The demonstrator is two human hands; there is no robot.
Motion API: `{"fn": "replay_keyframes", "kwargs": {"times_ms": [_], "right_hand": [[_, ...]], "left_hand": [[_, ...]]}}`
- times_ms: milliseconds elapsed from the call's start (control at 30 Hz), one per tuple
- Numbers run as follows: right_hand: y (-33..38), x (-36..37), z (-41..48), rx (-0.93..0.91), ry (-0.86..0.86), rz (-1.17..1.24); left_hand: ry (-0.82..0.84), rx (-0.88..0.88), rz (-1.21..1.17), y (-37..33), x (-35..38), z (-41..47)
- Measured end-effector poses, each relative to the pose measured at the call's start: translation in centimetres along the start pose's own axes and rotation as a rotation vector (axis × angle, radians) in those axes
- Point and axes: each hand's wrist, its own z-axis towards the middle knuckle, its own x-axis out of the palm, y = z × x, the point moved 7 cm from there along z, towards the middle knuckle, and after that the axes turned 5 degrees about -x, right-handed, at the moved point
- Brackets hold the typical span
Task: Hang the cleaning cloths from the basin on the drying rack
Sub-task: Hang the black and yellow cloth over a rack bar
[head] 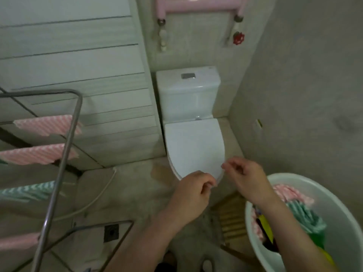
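We see both hands held in front of the toilet [194,146], whose lid is down. The left hand [193,191] sits lower; the right hand [243,173] is a little higher and just beside it, with a small gap between them. On each hand the fingers are curled and the thumb meets the forefinger as in a pinch; we cannot tell whether anything thin is caught there, since only the white lid shows behind them.

The right forearm crosses over the near rim of the basin [343,218], which stands at the lower right. In it lie a pink striped cloth [288,193], a teal striped cloth [306,218] just beside it, and a yellow-green item [322,238] partly hidden by the arm.

The drying rack [64,154] stands at the left, well apart from the basin. Four cloths hang over its rails: an upper pink cloth [49,124], a middle pink cloth [39,154] below it, a teal hung cloth [27,192] lower again, and a lowest pink cloth [18,240] cut off by the frame edge.

Near the rack's foot we see a dark floor drain [111,232]; a white hose [98,197] trails across the floor. High on the wall behind the toilet are a pink pipe rail [200,4] and a red valve [238,38].
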Motion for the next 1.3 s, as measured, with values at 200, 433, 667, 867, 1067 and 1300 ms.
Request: {"fn": "replay_keyframes", "kwargs": {"times_ms": [200, 433, 667, 867, 1067, 1300], "right_hand": [[-15.1, -6.0, -10.4, 0.306, -0.073, -0.108], [-27.7, -6.7, -19.1, 0.557, 0.148, -0.321], [-31.4, -6.2, -20.5, 0.607, 0.168, -0.434], [-32.7, -6.6, -20.5, 0.574, 0.141, -0.505], [-31.5, -4.3, -21.4, 0.500, 0.243, -0.631], [-33.0, -4.3, -22.3, 0.644, 0.068, -0.260]], "left_hand": [[0.243, 0.133, 0.142, -6.5, 15.1, -2.7], [0.569, 0.157, 0.570, -5.6, 29.8, -2.7], [0.733, 0.074, 0.967, -3.7, 35.9, -1.6], [0.617, 0.095, 0.929, -3.0, 34.7, -0.6], [0.550, 0.076, 1.005, -3.2, 36.3, 0.1], [0.390, 0.005, 0.376, -4.7, 33.7, -0.1]]}}
